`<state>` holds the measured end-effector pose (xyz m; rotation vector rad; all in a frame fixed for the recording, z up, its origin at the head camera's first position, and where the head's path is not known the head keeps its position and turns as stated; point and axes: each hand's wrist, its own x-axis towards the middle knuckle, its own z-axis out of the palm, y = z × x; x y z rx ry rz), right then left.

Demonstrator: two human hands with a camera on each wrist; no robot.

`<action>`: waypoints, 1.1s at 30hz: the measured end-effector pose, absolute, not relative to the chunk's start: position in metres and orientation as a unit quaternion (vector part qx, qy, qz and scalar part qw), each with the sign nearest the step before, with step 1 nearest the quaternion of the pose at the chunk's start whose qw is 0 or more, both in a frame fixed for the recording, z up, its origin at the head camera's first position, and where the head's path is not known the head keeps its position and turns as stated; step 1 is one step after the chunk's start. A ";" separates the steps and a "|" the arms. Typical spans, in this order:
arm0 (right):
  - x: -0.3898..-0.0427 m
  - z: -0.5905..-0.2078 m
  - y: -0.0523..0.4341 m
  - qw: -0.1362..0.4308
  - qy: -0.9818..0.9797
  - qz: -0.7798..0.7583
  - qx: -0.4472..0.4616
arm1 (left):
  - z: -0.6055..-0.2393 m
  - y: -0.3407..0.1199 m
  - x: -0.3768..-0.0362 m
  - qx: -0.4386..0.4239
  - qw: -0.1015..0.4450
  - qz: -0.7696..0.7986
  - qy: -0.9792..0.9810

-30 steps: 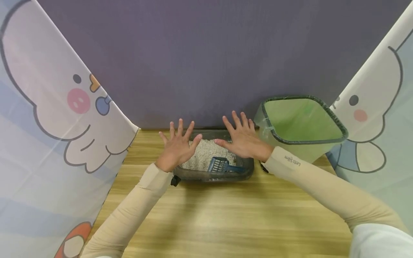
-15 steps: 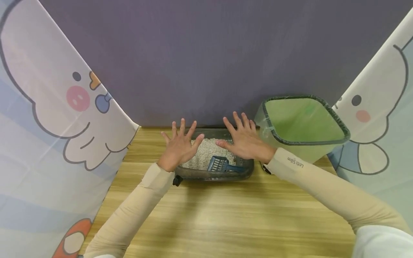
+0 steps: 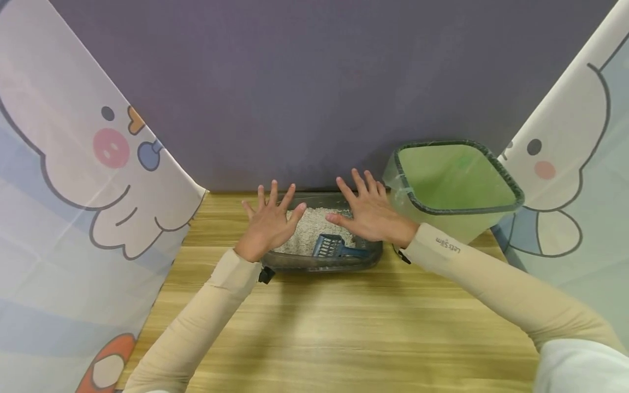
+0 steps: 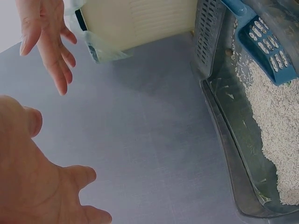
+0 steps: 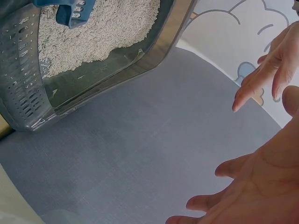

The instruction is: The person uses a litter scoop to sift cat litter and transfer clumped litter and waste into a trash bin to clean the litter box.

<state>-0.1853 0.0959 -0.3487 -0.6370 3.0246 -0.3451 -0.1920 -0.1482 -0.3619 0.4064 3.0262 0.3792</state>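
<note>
On my far left hangs a cartoon-print curtain point(image 3: 73, 180), its hem meeting the wooden table point(image 3: 344, 327). Next comes my left hand point(image 3: 269, 221), fingers spread and straight, palm facing away, gripping nothing; it hovers over the left end of the grey litter tray point(image 3: 314, 264). From the left wrist view I see that palm point(image 4: 32, 186) held apart from the purple backdrop point(image 4: 140, 140), with the tray wall beside it. The tray sits on the table against the backdrop, holding pale litter pellets point(image 3: 314, 229), and a blue slotted scoop point(image 3: 331, 246) lies in the litter near the front right, handle pointing right. In the right wrist view the scoop point(image 5: 70, 14) rests on the pellets at the upper edge. My right hand point(image 3: 371, 213) is likewise splayed flat and holding nothing, above the tray's right end, thumb toward the left hand; the two are near but apart. Just beside it stands a green bin point(image 3: 457, 191) lined with a clear bag. A second cartoon curtain point(image 3: 575, 164) closes the right side.
</note>
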 end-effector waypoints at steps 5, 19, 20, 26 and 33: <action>-0.173 -0.348 0.110 0.013 0.979 -0.108 -0.171 | -0.363 -0.132 -0.199 0.173 0.036 0.125 0.976; -0.070 -0.349 0.184 -0.016 0.992 -0.101 0.073 | -0.372 -0.011 -0.216 0.416 0.074 0.122 0.898; -0.059 -0.350 0.185 -0.021 0.991 -0.098 0.085 | -0.373 -0.005 -0.214 0.433 0.076 0.124 0.889; -0.004 -0.364 0.143 -0.058 0.988 -0.124 0.070 | -0.383 -0.027 -0.205 0.521 0.091 0.188 0.828; -0.004 -0.425 0.059 0.074 0.977 -0.199 0.032 | -0.396 -0.170 -0.226 0.546 0.193 0.189 0.793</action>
